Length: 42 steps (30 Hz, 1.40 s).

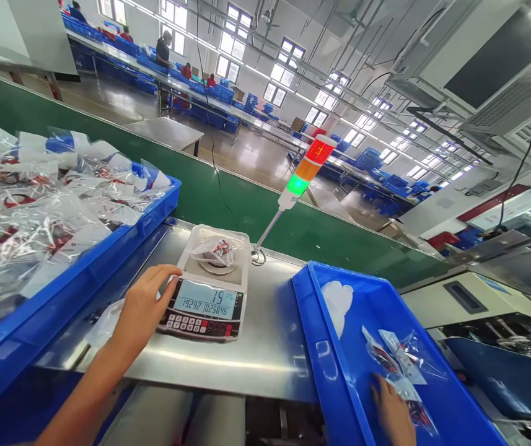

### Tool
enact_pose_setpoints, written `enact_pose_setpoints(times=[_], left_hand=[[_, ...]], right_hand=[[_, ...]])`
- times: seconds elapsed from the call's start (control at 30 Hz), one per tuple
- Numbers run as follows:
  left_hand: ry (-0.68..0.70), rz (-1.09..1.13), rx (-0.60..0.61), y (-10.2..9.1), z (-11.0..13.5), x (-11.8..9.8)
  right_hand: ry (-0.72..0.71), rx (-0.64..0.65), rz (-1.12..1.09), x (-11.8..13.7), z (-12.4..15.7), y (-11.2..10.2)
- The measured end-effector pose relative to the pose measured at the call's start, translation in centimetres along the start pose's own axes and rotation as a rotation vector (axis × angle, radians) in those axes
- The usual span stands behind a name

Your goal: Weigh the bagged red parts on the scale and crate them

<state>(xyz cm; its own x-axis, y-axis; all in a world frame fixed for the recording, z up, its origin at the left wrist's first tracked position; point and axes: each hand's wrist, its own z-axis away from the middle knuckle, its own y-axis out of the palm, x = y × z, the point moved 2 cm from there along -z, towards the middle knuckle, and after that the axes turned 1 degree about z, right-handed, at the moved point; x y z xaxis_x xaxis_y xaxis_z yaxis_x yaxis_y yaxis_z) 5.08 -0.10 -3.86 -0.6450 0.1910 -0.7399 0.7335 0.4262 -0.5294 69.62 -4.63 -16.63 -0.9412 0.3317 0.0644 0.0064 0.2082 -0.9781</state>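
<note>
My left hand (147, 303) is at the left edge of a digital scale (200, 331), fingers bent with a gap between thumb and index finger and nothing visible in them. A clear bag of red and dark parts (221, 249) lies on the scale's pan, and the display (204, 300) is lit and reads 15 on top. Beside my left wrist a pale plastic bag (107, 325) rests on the metal table. My right hand (393, 409) reaches into the right blue bin (334, 359), close by several bagged parts (402, 362). Its fingers are blurred and partly hidden.
On the left a large blue bin (107, 266) is heaped with bagged parts. Behind the scale stands a signal tower (307, 170) with its green section glowing. A green barrier (246, 217) runs behind the table. Machinery (479, 303) is at the right; people work at far benches.
</note>
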Motion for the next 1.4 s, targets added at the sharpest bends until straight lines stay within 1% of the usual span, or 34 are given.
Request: enact_pose_setpoints(times=[0.03, 0.1, 0.17, 0.23, 0.3, 0.33, 0.4, 0.47, 0.5, 0.53, 0.57, 0.6, 0.63, 0.67, 0.7, 0.73, 0.77, 0.83, 0.9, 0.97, 1.03, 1.13, 1.2, 1.27, 1.3, 1.37, 1.4], left_hand=[[0.012, -0.001, -0.001, 0.2, -0.1, -0.3], [0.042, -0.006, -0.001, 0.4, -0.3, -0.9], [0.075, -0.029, -0.004, 0.5, -0.6, -1.5], [0.121, -0.076, -0.010, 0.3, -1.1, -2.1], [0.203, -0.138, 0.002, 0.1, -2.0, -2.6], [0.259, -0.166, 0.032, 0.2, -2.6, -2.7], [0.372, -0.195, 0.134, 0.6, -4.2, -2.7], [0.442, -0.171, 0.252, 1.6, -6.1, -2.5], [0.445, -0.135, 0.297, 2.2, -7.1, -2.4], [0.420, -0.088, 0.323, 2.9, -8.1, -2.4], [0.366, -0.034, 0.322, 3.4, -9.1, -2.4], [0.293, 0.025, 0.291, 3.7, -9.9, -2.4], [0.215, 0.084, 0.235, 3.8, -10.6, -2.5], [0.153, 0.134, 0.168, 3.6, -11.0, -2.6], [0.119, 0.170, 0.114, 3.3, -11.2, -2.7], [0.122, 0.192, 0.094, 2.9, -11.2, -2.8], [0.161, 0.196, 0.116, 2.5, -11.0, -2.8], [0.290, 0.151, 0.249, 2.0, -9.9, -2.4], [0.411, 0.072, 0.353, 2.1, -8.6, -1.7], [0.484, 0.010, 0.358, 2.8, -7.7, -1.1], [0.492, 0.006, 0.327, 4.0, -7.6, -0.9], [0.394, 0.093, 0.256, 5.5, -8.7, -1.5], [0.294, 0.141, 0.151, 5.4, -9.9, -1.8], [0.191, 0.159, 0.012, 4.2, -10.9, -1.7], [0.118, 0.181, -0.074, 3.1, -11.3, -1.4], [-0.052, 0.256, -0.278, 0.1, -11.7, -0.5], [-0.123, 0.290, -0.396, -1.8, -11.7, 0.0]], right_hand=[[0.000, 0.028, -0.016, -0.1, 0.3, -0.1], [0.012, 0.071, -0.020, 0.3, 0.5, -1.1], [0.078, 0.097, 0.005, 1.2, 0.5, -3.1], [0.151, 0.106, 0.004, 2.5, 0.5, -5.7], [0.184, 0.064, -0.031, 4.0, 0.6, -8.8], [0.186, 0.013, -0.054, 4.8, 0.7, -10.4], [0.190, -0.122, -0.101, 6.7, 0.8, -13.6], [0.194, -0.258, -0.155, 9.1, 0.9, -16.5], [0.184, -0.309, -0.199, 10.6, 0.9, -17.8], [0.164, -0.346, -0.270, 12.3, 0.7, -18.8], [0.129, -0.362, -0.367, 14.4, 0.3, -19.7], [0.081, -0.363, -0.490, 16.7, -0.2, -20.4], [0.019, -0.344, -0.627, 19.3, -0.9, -20.8], [-0.058, -0.307, -0.765, 22.1, -1.7, -21.2], [-0.141, -0.260, -0.889, 25.0, -2.5, -21.4], [-0.227, -0.206, -0.992, 27.9, -3.4, -21.5], [-0.305, -0.154, -1.070, 30.7, -4.2, -21.6], [-0.419, -0.086, -1.170, 35.4, -5.4, -21.7], [-0.488, -0.071, -1.210, 38.7, -5.8, -21.8], [-0.530, -0.093, -1.203, 40.4, -5.8, -21.9], [-0.547, -0.131, -1.167, 40.9, -5.6, -22.0], [-0.567, -0.202, -1.091, 40.9, -5.8, -22.4], [-0.651, -0.240, -1.030, 41.6, -6.4, -22.5], [-0.802, -0.247, -0.976, 43.0, -7.2, -22.2], [-0.883, -0.233, -0.958, 43.9, -7.6, -21.7], [-1.001, -0.172, -0.926, 45.8, -8.2, -20.2], [-1.032, -0.130, -0.903, 46.6, -8.4, -19.1]])
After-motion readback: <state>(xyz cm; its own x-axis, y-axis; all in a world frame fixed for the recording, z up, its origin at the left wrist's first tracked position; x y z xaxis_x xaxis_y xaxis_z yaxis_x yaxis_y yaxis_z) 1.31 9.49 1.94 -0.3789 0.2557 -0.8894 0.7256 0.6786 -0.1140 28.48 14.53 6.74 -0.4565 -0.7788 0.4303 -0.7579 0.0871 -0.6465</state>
